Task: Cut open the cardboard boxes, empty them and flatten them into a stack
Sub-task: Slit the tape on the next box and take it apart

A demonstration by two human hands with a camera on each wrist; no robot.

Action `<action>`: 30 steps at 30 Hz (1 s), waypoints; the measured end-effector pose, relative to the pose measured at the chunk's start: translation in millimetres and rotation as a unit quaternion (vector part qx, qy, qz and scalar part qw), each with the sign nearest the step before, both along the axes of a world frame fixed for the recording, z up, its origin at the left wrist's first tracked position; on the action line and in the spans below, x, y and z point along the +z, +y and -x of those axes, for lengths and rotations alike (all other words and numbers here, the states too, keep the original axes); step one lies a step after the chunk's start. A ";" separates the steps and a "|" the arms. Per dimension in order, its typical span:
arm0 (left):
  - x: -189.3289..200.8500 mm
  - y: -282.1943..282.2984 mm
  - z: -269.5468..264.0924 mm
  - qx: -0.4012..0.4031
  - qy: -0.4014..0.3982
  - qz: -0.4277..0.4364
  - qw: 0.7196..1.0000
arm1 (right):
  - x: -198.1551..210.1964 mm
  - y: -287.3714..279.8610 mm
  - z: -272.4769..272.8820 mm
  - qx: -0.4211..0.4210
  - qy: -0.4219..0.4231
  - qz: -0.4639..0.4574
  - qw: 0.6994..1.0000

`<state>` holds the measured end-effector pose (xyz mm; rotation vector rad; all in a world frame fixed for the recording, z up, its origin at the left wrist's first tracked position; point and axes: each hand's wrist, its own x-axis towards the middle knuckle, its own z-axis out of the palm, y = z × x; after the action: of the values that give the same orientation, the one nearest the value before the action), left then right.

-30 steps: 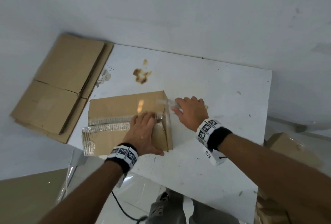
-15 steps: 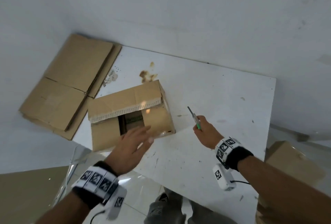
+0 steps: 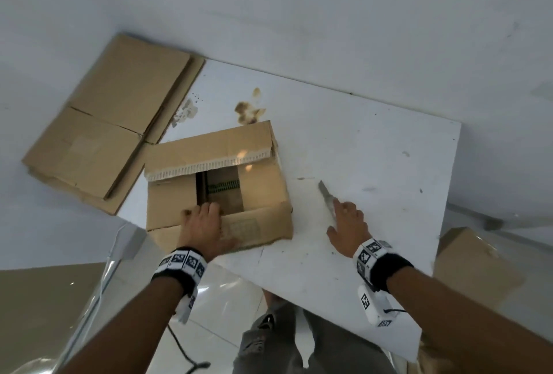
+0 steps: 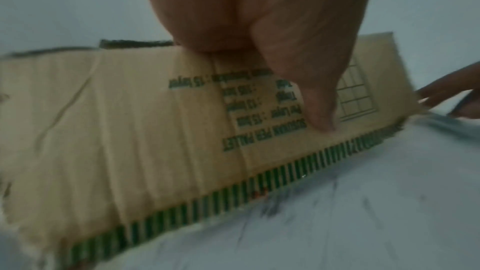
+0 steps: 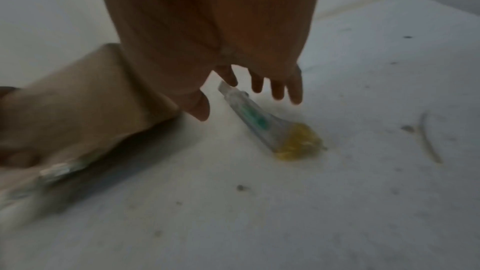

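A stack of flattened brown cardboard sheets lies at the left edge of the white counter. Beside it stands the brown cardboard box, its top cut and partly open. The left hand grips its near flap, fingers curled over the edge. The right hand, fingers spread, rests over the clear plastic utility knife on the counter. Opening looks under way; next, folding the flaps back and emptying.
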<state>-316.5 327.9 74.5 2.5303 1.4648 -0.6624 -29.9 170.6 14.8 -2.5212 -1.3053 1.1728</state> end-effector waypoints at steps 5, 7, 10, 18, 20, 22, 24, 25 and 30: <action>44.8 16.4 -42.6 -0.008 -0.239 0.062 0.969 | 43.9 21.0 30.4 -0.123 0.152 -0.107 0.975; 82.7 25.4 -53.4 0.037 -0.302 0.104 0.947 | 55.2 39.4 37.9 -0.188 0.282 -0.123 0.933; 125.4 39.1 -53.9 0.085 -0.364 0.150 0.915 | 72.1 67.4 45.2 -0.202 0.423 -0.137 0.873; 137.7 62.3 -36.1 0.227 -0.518 0.307 0.766 | 118.0 109.4 69.3 -0.310 0.556 -0.185 0.749; 133.0 65.0 -32.3 0.248 -0.539 0.324 0.737 | 117.7 107.0 74.1 -0.338 0.552 -0.163 0.744; 128.4 69.4 -27.4 0.283 -0.565 0.349 0.692 | 110.6 104.3 82.0 -0.316 0.568 -0.132 0.749; 127.5 76.1 -21.0 0.299 -0.591 0.361 0.657 | 103.7 107.2 90.0 -0.279 0.545 -0.108 0.783; 127.4 80.1 -17.0 0.293 -0.595 0.357 0.658 | 99.5 109.7 92.4 -0.271 0.523 -0.106 0.801; 107.7 107.0 14.3 0.231 -0.508 0.278 0.782 | 132.1 114.7 84.3 -0.300 0.277 -0.200 0.891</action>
<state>-330.8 434.9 182.2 1.4851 1.1128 0.3194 -114.2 285.3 146.8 -1.8617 -0.4966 1.1791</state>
